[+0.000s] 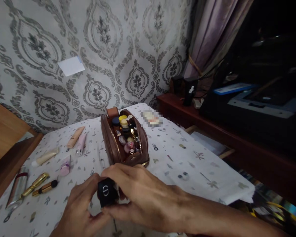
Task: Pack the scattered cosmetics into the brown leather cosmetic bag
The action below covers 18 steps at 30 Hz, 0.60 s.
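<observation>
Close to the camera, a small black cosmetic item [106, 191] with a silver logo on its face is held between both hands; its exact kind cannot be made out. The fingers and thumb of my left hand [80, 205] close on its left side. From the right, my right hand [140, 194] grips it, with the index finger over its top edge. Just beyond the hands stands a brown cosmetic bag [107, 144], unzipped, with several jars, caps and small bottles inside. The fingers of my right hand overlap the bag's near end in view.
A patterned white cloth [182, 154] covers the table. Cream tubes [75, 137], gold cosmetic tubes [36, 185] and a clear bottle [16, 189] lie at left. A blurred-out flat item [151, 118] lies behind the bag. To the right is a dark red desk [182, 110].
</observation>
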Available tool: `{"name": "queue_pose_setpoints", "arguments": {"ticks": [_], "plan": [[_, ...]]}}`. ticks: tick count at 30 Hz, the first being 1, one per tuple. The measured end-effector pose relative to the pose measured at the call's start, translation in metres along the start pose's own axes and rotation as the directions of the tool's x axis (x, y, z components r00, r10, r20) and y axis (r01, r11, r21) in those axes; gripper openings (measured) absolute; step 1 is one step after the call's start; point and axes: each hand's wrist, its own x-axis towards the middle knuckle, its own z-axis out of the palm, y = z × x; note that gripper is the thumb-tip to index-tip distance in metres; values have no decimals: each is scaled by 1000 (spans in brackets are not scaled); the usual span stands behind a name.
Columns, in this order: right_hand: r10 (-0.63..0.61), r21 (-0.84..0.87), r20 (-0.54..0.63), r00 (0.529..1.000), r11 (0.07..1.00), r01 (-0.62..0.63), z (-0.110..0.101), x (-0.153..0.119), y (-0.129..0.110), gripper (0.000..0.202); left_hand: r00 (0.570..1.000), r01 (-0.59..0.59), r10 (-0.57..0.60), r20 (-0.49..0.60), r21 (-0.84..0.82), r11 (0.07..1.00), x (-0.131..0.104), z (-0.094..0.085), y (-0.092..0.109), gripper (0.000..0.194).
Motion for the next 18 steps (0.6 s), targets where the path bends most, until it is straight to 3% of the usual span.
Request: {"name": "queue_pose_setpoints", "arguments": {"ticks": [3,6,11,18], "plan": [[4,48,-47,999,999,-2,-11,2,-2,31,999,7,-10,-37,-95,995,18,-1,14,21],[-18,17,-22,1000,1000,19,-21,5,-4,17,995,6,-23,-97,-169,986,32,0,23,12],[-77,-39,57,995,996,79,-34,10,-2,12,996,22,-43,-78,-251,968,34,4,23,14],[-96,-142,105,990,984,111,-35,14,6,10,991,46,-84,-102,-331,943,35,9,23,20]]}}
